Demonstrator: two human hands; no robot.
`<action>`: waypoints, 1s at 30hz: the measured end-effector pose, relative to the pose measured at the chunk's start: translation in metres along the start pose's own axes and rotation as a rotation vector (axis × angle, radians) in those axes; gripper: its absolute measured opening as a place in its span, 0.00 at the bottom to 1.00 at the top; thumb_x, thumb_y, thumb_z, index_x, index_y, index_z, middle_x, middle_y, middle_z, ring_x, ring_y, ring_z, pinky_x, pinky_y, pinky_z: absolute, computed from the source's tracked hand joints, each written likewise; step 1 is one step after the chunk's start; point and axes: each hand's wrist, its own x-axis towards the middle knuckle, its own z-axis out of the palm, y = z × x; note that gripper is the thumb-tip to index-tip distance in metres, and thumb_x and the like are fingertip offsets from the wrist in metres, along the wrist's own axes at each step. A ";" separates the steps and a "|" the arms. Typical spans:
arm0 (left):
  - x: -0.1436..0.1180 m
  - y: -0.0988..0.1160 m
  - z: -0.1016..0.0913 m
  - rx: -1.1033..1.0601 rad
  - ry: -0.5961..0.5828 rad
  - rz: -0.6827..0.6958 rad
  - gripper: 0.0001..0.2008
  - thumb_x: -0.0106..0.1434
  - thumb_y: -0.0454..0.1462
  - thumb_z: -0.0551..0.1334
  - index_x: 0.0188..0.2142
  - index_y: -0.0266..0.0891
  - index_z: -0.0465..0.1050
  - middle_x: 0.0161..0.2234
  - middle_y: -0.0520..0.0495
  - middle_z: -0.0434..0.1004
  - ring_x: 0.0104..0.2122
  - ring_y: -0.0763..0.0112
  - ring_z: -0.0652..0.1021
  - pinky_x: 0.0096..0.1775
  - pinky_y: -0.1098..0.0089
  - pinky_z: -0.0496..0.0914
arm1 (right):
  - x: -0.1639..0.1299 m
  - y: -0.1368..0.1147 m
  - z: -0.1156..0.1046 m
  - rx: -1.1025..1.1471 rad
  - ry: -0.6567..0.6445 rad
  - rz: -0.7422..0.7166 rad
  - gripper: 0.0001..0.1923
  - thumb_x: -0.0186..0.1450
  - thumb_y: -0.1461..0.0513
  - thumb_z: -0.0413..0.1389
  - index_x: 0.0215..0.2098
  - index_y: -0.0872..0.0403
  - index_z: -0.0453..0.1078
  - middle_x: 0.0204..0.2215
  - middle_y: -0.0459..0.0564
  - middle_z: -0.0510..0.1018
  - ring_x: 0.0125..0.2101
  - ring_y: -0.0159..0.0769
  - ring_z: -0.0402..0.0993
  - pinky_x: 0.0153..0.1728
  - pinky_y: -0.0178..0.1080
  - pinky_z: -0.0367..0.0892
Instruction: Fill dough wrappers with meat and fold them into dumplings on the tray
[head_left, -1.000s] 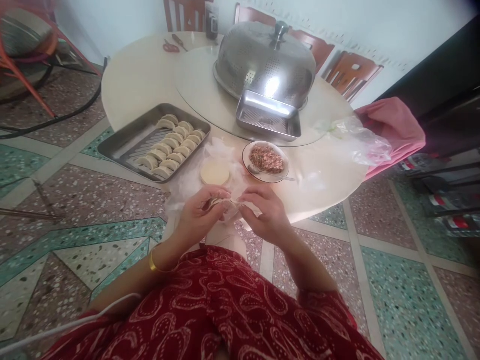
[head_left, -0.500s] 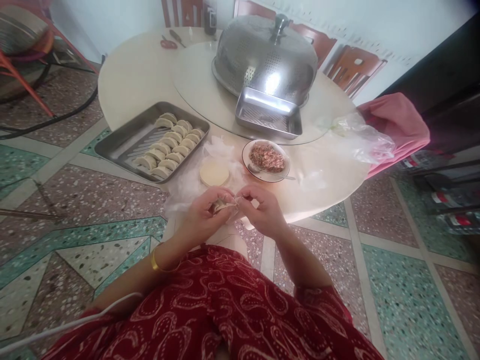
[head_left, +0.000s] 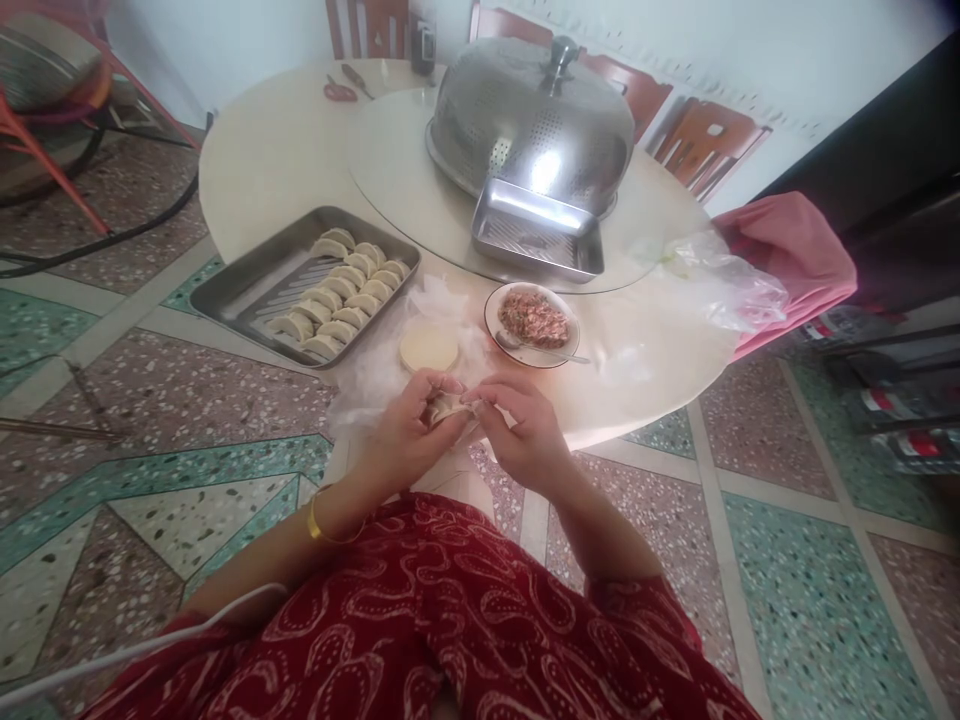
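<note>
Two trays (head_left: 247,290), bowl (head_left: 531,322), wrappers (head_left: 428,347).

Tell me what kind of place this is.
Most likely a home dining area: a round table with wooden chairs about it, a domed metal food cover on its turntable, and a terrazzo floor. Both hands pinch a dumpling beside a tray of dumplings.

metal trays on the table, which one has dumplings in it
The larger tray at the left edge of the table: it holds two rows of folded dumplings. The smaller tray, against the perforated steel dome cover, shows only its ribbed bottom.
</note>
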 end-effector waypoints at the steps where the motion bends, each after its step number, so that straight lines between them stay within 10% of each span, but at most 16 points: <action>1: 0.000 0.000 0.000 -0.004 0.007 0.007 0.12 0.59 0.38 0.65 0.41 0.41 0.67 0.38 0.49 0.73 0.27 0.77 0.73 0.27 0.76 0.69 | -0.001 0.000 0.000 -0.025 -0.003 -0.028 0.10 0.67 0.64 0.51 0.38 0.52 0.75 0.35 0.50 0.79 0.39 0.36 0.75 0.41 0.41 0.73; 11: 0.003 0.020 0.001 -0.091 -0.003 -0.111 0.08 0.59 0.38 0.63 0.38 0.38 0.71 0.29 0.52 0.74 0.20 0.80 0.72 0.22 0.78 0.69 | -0.014 0.004 0.004 -0.107 0.096 -0.152 0.22 0.64 0.65 0.53 0.57 0.49 0.66 0.50 0.56 0.74 0.51 0.44 0.72 0.50 0.53 0.72; 24: 0.003 0.021 0.009 -0.163 -0.025 -0.125 0.10 0.59 0.42 0.64 0.35 0.37 0.71 0.27 0.51 0.75 0.20 0.78 0.72 0.23 0.76 0.70 | -0.027 0.009 0.035 -0.199 0.480 -0.148 0.07 0.61 0.66 0.57 0.37 0.48 0.72 0.37 0.52 0.77 0.37 0.40 0.74 0.37 0.46 0.72; 30: 0.001 0.016 0.006 -0.122 -0.071 -0.120 0.11 0.64 0.44 0.60 0.38 0.38 0.71 0.25 0.53 0.72 0.20 0.77 0.72 0.22 0.75 0.69 | -0.034 0.022 0.030 0.114 0.411 0.036 0.13 0.68 0.56 0.49 0.48 0.47 0.71 0.49 0.55 0.76 0.50 0.43 0.73 0.49 0.51 0.70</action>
